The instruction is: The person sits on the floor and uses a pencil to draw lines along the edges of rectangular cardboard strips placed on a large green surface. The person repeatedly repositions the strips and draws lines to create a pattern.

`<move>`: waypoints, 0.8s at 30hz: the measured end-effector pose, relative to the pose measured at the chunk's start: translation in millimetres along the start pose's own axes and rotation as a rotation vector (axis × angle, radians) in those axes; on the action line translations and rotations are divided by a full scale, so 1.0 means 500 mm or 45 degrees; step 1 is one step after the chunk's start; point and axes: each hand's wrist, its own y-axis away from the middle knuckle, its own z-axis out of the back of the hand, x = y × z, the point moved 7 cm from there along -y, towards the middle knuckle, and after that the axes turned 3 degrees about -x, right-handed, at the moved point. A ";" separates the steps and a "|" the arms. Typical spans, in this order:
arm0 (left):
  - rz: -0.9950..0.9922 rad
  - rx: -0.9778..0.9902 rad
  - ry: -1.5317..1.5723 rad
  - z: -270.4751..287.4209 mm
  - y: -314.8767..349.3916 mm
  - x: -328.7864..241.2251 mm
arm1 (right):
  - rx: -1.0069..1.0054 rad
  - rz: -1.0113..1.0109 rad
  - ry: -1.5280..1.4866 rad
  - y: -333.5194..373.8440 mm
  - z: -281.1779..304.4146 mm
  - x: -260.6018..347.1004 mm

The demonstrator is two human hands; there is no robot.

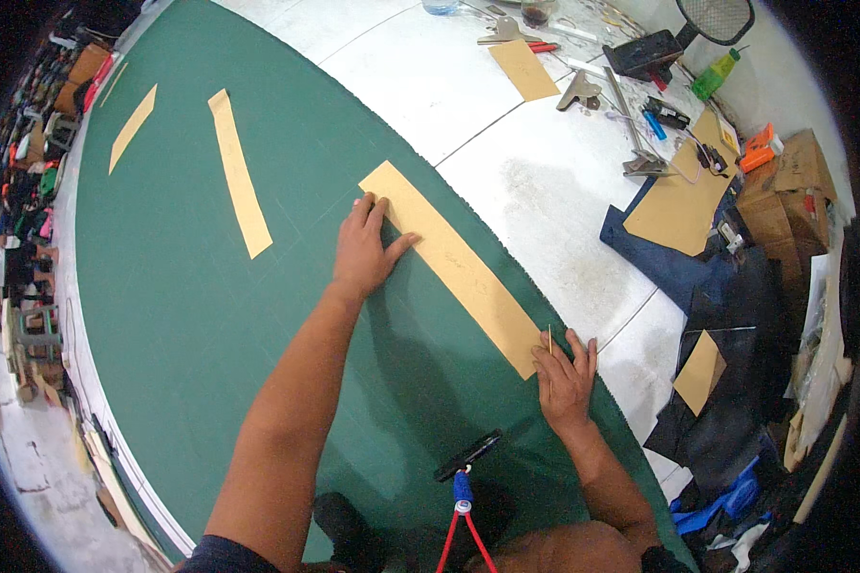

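Note:
A long tan paper pattern strip (463, 272) with faint handwriting lies slantwise on dark green cloth (287, 353), close to the cloth's right edge. My left hand (365, 244) rests at the strip's upper end, fingers spread, with fingertips and thumb on its left edge. At the lower end is my right hand (566, 380), its fingers bent beside the strip's corner. A thin, light-coloured stick like a pencil (549, 341) stands up from between those fingers; its lower end is hidden. Faint lines show on the cloth.
More tan strips (239, 177) lie farther left on the cloth. Beyond its right edge, the white tiled surface (535, 191) carries metal clips (580, 91), tan card pieces and dark fabric (717, 363). A cardboard box (793, 196) stands far right. A black device on a red cord (466, 456) hangs before me.

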 end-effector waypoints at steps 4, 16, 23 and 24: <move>-0.007 0.027 0.010 0.000 -0.004 -0.001 | 0.015 -0.006 -0.003 -0.003 0.002 -0.001; 0.030 0.039 0.086 -0.001 -0.008 -0.007 | 0.010 -0.025 -0.028 -0.002 0.008 0.001; 0.092 0.150 0.122 -0.019 -0.015 0.025 | 0.038 -0.051 -0.064 -0.006 -0.005 -0.007; 0.077 0.166 0.095 -0.013 -0.010 0.021 | 0.040 -0.055 -0.071 -0.003 -0.006 -0.006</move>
